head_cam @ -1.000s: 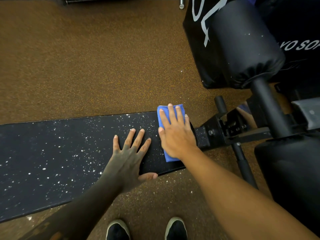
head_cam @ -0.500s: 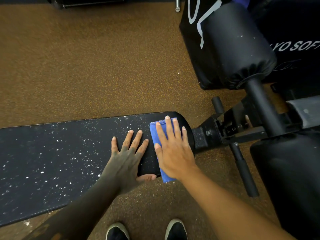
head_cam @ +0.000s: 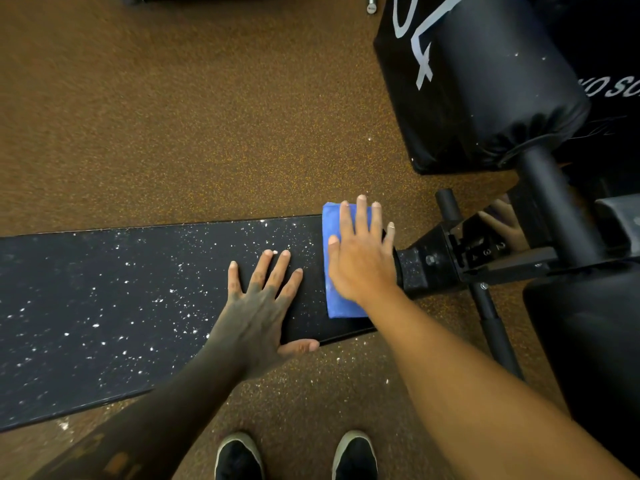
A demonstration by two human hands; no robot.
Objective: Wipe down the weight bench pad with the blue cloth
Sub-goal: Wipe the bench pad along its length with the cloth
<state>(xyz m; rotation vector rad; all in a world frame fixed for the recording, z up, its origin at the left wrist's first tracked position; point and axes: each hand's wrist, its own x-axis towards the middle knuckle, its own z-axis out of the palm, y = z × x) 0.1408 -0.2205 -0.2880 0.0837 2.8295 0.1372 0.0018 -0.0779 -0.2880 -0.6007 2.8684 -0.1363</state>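
Gym floor, seen from above
Brown speckled rubber floor [head_cam: 180, 126]; black padded roller [head_cam: 502, 74] and metal frame [head_cam: 491, 261] at right.

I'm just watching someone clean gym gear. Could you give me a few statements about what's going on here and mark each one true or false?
1. The right hand presses flat on the blue cloth. True.
2. The left hand holds a spray bottle. False: it rests flat and empty on the bench pad.
3. White specks dot the pad. True.
4. The cloth lies at the pad's left end. False: it is at the right end, by the black metal frame.
5. Two dark shoes stand on the brown floor. True.
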